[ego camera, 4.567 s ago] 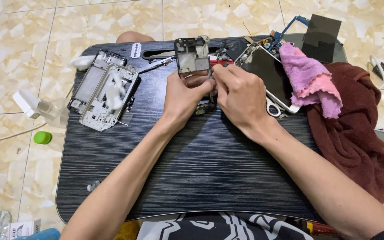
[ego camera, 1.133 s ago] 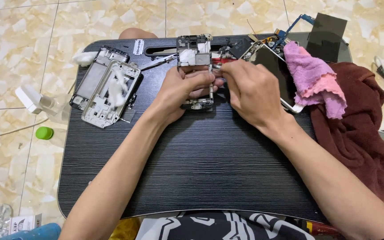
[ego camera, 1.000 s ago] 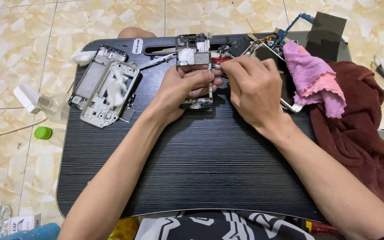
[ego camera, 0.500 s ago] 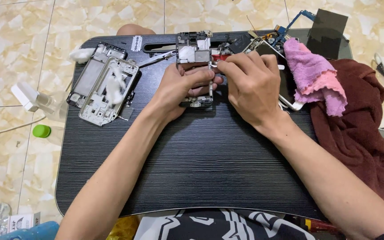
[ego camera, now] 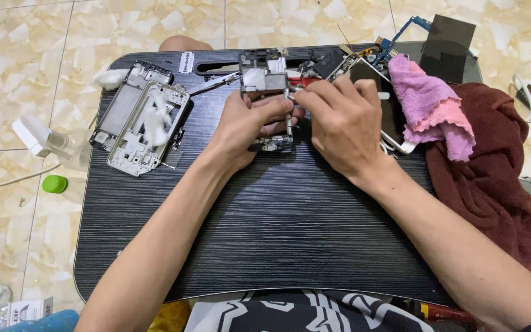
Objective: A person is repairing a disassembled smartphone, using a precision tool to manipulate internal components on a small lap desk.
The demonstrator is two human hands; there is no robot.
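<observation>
My left hand [ego camera: 250, 123] grips a stripped phone frame [ego camera: 267, 77] that lies on the black lap table [ego camera: 278, 233] near its far edge, fingers curled over the frame's middle. My right hand [ego camera: 339, 123] is pinched at the frame's right edge, holding a thin metal tool whose tip sits by a wad of white cotton in the frame. The lower part of the frame is hidden under my fingers.
Two more phone housings [ego camera: 142, 123] lie at the far left with bits of white cotton. A pink cloth [ego camera: 428, 104] and a dark red towel [ego camera: 493, 178] cover the right side. Phone parts and a dark panel [ego camera: 447, 40] sit behind. A green cap [ego camera: 55, 183] lies on the tiled floor.
Both hands have stayed on the phone frame with only small shifts. My right hand's fingers have closed in nearer the frame's upper right edge.
</observation>
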